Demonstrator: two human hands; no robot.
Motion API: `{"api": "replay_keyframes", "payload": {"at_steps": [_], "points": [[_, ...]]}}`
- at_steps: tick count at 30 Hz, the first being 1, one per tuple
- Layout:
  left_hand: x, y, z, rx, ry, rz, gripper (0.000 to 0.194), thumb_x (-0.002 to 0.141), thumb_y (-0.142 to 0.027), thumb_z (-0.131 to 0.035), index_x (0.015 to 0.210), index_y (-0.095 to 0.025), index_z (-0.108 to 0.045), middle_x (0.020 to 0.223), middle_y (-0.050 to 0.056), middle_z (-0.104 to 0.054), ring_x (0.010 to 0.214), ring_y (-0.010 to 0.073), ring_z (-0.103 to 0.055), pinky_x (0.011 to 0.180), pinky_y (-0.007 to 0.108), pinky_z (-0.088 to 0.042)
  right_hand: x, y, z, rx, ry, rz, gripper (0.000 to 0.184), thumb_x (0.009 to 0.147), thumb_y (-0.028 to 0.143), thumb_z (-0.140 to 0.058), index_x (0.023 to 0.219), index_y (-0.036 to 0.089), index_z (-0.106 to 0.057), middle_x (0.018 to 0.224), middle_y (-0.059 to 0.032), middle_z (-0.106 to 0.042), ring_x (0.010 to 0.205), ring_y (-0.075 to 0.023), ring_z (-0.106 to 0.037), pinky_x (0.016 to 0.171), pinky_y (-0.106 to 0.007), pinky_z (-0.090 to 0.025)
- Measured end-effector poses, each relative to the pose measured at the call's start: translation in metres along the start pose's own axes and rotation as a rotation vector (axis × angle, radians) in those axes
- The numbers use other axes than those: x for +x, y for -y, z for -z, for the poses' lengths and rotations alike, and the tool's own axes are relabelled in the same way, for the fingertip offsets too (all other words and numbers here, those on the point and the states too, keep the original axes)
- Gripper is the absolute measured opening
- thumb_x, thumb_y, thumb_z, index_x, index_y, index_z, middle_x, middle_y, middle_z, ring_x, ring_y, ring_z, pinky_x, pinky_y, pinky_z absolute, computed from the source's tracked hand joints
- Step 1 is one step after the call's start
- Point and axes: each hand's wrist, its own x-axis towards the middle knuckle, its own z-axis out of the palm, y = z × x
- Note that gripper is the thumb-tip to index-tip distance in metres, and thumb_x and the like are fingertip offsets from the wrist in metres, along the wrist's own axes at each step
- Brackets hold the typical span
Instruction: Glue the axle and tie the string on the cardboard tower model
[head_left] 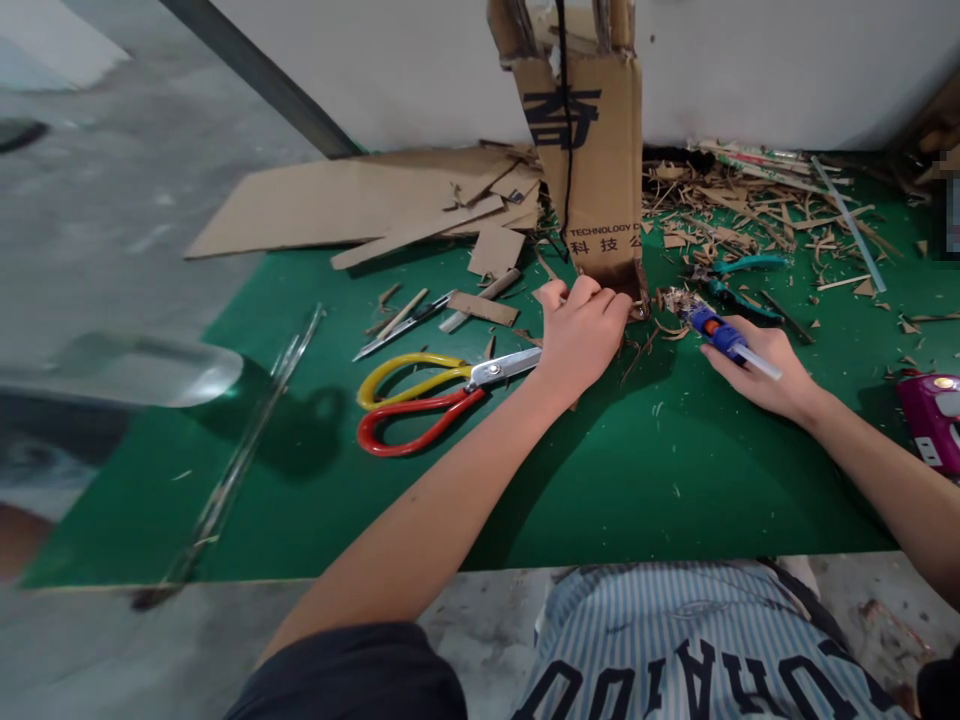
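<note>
A tall cardboard piece with black printed characters stands upright on the green mat. My left hand is closed around its bottom edge, holding it in place. My right hand grips a blue glue gun with a white glue stick at its back. The gun's nozzle points left toward the base of the cardboard, a short way from it.
Red-and-yellow-handled scissors lie left of my left hand. A utility knife, teal pliers, flat cardboard sheets and many scraps cover the mat's far side. A magenta device sits at the right edge. A metal ruler lies left.
</note>
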Motion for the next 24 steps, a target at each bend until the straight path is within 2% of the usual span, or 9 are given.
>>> {"api": "replay_keyframes", "payload": {"at_steps": [5, 14, 20, 24], "points": [[0.001, 0.0, 0.001, 0.072, -0.014, -0.046, 0.029, 0.108, -0.019, -0.047, 0.091, -0.023, -0.07, 0.082, 0.007, -0.077, 0.097, 0.0293, -0.058, 0.085, 0.048, -0.031, -0.001, -0.012, 0.002, -0.183, 0.005, 0.195, 0.045, 0.091, 0.038, -0.056, 0.126, 0.012, -0.069, 0.079, -0.01, -0.076, 0.061, -0.0243, -0.067, 0.055, -0.032, -0.042], [0.002, -0.001, 0.004, -0.001, -0.016, -0.033, 0.026, 0.107, -0.019, -0.05, 0.091, -0.023, -0.07, 0.084, 0.007, -0.078, 0.099, 0.0298, -0.058, 0.084, 0.047, -0.028, 0.002, -0.014, 0.004, -0.442, -0.027, 0.371, 0.038, 0.091, 0.026, -0.058, 0.124, 0.013, -0.071, 0.082, -0.0091, -0.08, 0.066, -0.0242, -0.071, 0.056, -0.032, -0.036], [0.001, 0.0, 0.005, -0.002, -0.009, -0.023, 0.024, 0.107, -0.023, -0.051, 0.092, -0.024, -0.07, 0.084, 0.007, -0.078, 0.099, 0.0297, -0.058, 0.083, 0.047, -0.027, -0.001, -0.014, 0.014, -0.424, -0.074, 0.453, 0.029, 0.092, 0.028, -0.057, 0.112, 0.017, -0.074, 0.071, -0.0047, -0.076, 0.06, -0.0211, -0.069, 0.054, -0.031, -0.036], [0.002, 0.0, 0.004, -0.008, 0.023, 0.009, 0.026, 0.108, -0.025, -0.049, 0.093, -0.025, -0.071, 0.089, 0.007, -0.08, 0.103, 0.0296, -0.058, 0.086, 0.048, -0.029, -0.004, -0.019, 0.026, -0.341, -0.127, 0.498, 0.027, 0.095, 0.037, -0.057, 0.108, 0.02, -0.075, 0.075, -0.0043, -0.078, 0.059, -0.0189, -0.068, 0.056, -0.031, -0.042]]}}
